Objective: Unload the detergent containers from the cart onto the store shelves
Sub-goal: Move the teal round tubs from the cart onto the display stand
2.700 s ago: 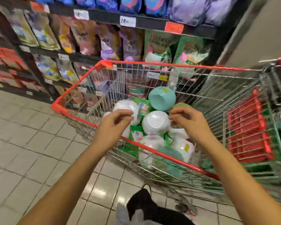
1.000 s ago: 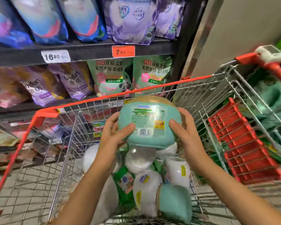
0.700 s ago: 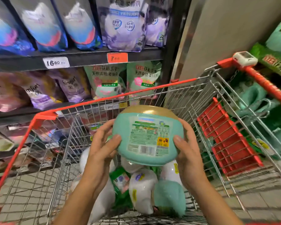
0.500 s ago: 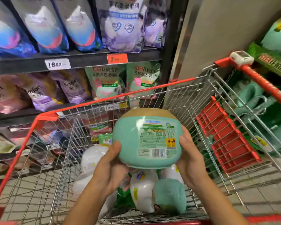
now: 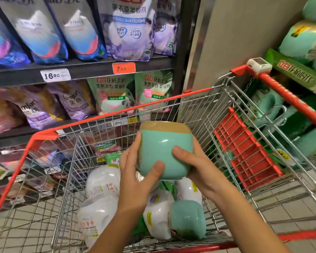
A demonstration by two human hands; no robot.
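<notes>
A round mint-green detergent tub (image 5: 164, 152) with a tan lid is held above the wire cart (image 5: 226, 125). My left hand (image 5: 135, 176) grips its left side with the thumb across the front. My right hand (image 5: 199, 167) grips its right side and bottom. Down in the cart lie several white tubs (image 5: 102, 179), another mint-green tub (image 5: 186, 220) and green packets. The shelves (image 5: 80, 70) stand behind the cart.
Refill pouches (image 5: 128, 28) fill the dark shelves on the left, above price tags (image 5: 55, 75). A grey pillar (image 5: 235, 42) stands behind the cart. At the right, a green display (image 5: 297, 73) carries more mint-green tubs. The red child seat (image 5: 244, 148) is folded against the cart's handle end.
I lifted the mint-green tub out of the cart with both hands and turned it, so its label no longer faces me. My view has shifted closer to the shelves.
</notes>
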